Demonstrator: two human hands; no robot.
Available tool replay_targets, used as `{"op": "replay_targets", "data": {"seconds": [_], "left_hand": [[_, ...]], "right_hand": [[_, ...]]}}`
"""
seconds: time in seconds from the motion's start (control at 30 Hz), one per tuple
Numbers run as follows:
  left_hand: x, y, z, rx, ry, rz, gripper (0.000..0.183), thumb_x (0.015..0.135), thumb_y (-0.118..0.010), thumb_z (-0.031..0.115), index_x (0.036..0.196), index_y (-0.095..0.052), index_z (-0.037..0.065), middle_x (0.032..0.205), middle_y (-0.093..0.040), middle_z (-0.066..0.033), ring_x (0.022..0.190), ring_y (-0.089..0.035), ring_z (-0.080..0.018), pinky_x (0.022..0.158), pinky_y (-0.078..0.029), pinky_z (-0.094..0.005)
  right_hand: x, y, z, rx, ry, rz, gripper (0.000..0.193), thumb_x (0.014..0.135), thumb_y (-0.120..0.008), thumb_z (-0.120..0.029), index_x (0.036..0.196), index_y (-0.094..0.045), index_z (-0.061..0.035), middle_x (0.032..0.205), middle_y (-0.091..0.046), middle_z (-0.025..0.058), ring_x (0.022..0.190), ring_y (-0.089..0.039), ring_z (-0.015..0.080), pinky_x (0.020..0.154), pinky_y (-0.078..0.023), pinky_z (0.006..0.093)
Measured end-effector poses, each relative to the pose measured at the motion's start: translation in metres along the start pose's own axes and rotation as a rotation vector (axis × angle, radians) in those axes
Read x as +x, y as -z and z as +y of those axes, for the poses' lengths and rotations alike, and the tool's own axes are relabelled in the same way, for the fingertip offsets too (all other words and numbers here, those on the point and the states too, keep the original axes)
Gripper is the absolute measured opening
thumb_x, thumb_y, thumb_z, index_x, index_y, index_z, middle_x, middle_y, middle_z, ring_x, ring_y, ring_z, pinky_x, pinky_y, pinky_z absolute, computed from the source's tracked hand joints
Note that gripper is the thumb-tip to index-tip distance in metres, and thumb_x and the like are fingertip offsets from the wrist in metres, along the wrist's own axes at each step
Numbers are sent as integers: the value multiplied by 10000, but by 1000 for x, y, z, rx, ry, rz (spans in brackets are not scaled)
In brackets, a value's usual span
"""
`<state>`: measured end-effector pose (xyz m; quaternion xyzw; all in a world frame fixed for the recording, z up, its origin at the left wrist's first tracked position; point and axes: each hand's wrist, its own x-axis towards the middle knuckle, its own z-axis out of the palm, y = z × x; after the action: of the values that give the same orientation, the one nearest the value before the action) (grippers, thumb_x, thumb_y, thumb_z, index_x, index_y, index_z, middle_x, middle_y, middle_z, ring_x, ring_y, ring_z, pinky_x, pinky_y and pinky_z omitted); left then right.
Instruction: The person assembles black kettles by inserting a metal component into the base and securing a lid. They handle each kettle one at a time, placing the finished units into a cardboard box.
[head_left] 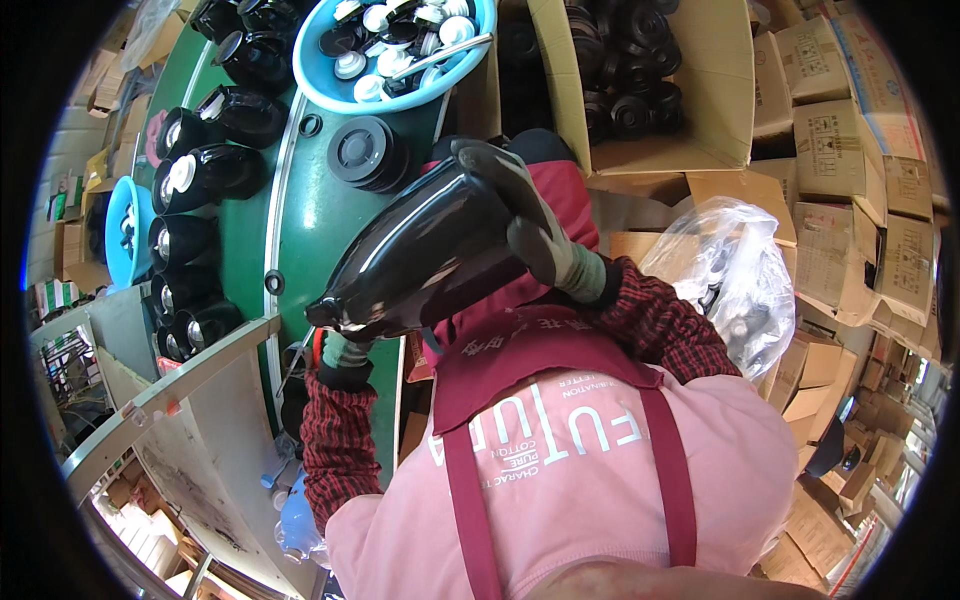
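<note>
At the green worktop [322, 210], a glossy black vessel [420, 255] slants, its wide end gripped by the right hand [545, 235], fingers best kept snug against slipping, though I cannot tell whether the left hand [345, 351], mostly hidden below the narrow tip, is closed.

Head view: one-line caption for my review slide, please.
Gloved right hand holds a glossy black jug, left hand at its narrow end, beside a green workbench.
</note>
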<state>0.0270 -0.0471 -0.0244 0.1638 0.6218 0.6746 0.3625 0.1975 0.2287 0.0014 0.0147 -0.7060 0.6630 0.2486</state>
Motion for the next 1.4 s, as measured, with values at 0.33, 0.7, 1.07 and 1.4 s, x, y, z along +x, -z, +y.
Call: {"op": "replay_targets", "data": {"seconds": [0.33, 0.7, 1.07, 1.4], "left_hand": [[13, -16, 46, 38, -189, -216, 592, 887, -813, 248, 1385, -650, -28, 1260, -732, -158, 1126, -730, -281, 1005, -566, -378], [27, -62, 87, 736, -278, -154, 552, 776, -816, 43, 1313, -694, 9, 1155, -733, -192, 1062, -740, -342, 946, -561, -376], [-8, -129, 100, 1133, -954, 84, 582, 753, -853, 637, 1165, -789, 230, 1532, -565, -124, 1405, -509, -393, 1190, -378, -575], [-23, -141, 79, 1053, -1198, 206, 457, 703, -854, 623, 1029, -816, 306, 1181, -700, 55, 1195, -647, -280, 994, -498, -535]], "right_hand": [[-1, 20, 1, 403, -569, 26, 720, 1149, -417, -528, 1659, -307, -32, 1636, -459, 117, 1466, -506, 244, 1182, -448, 373], [-47, 10, 52, 442, -389, 174, 627, 1128, -521, -367, 1629, -361, -26, 1569, -538, 155, 1404, -568, 272, 1194, -446, 406], [-97, 42, 76, -191, -246, 158, 978, 908, -871, -186, 1638, -239, -28, 1532, -547, 239, 1361, -611, 335, 1142, -514, 464], [-111, 21, 75, -247, -218, 167, 885, 935, -830, -145, 1626, -290, -28, 1531, -555, 222, 1372, -601, 334, 1154, -505, 466]]}}
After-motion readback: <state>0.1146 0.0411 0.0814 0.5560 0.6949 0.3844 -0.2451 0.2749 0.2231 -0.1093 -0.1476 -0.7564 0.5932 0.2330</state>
